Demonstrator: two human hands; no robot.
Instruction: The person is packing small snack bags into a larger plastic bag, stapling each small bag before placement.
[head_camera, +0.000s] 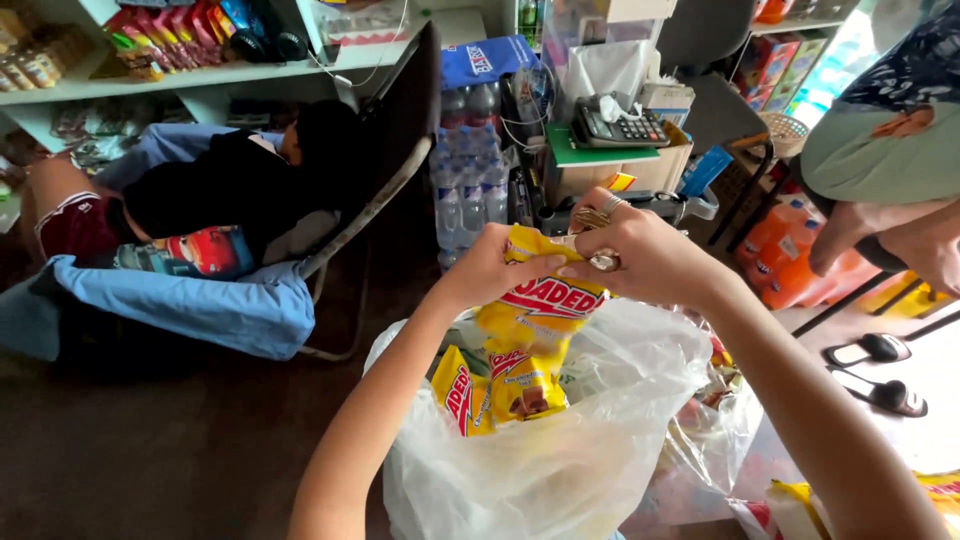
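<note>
Both my hands are pinched on the top edge of a yellow snack packet (545, 300): my left hand (490, 270) grips its upper left corner, thumb and fingers closed on the foil, and my right hand (635, 255), rings on two fingers, clamps the upper right part just beside it. The two hands are nearly touching over the packet's top seam. The packet hangs from that seam with its long axis running downward, toward me and into the mouth of a clear plastic bag (600, 440), so it lies below both hands, about equally near to each. More yellow packets (495, 390) of the same kind sit inside the bag, right under the one I hold. To my left, a child lies in a reclining chair (250, 300) with blue padding. Ahead stand bottled water packs (470, 190) and a calculator (620, 127) on a cluttered desk. At far right, another person's leg (900, 230) and a pair of sandals (875, 370).
</note>
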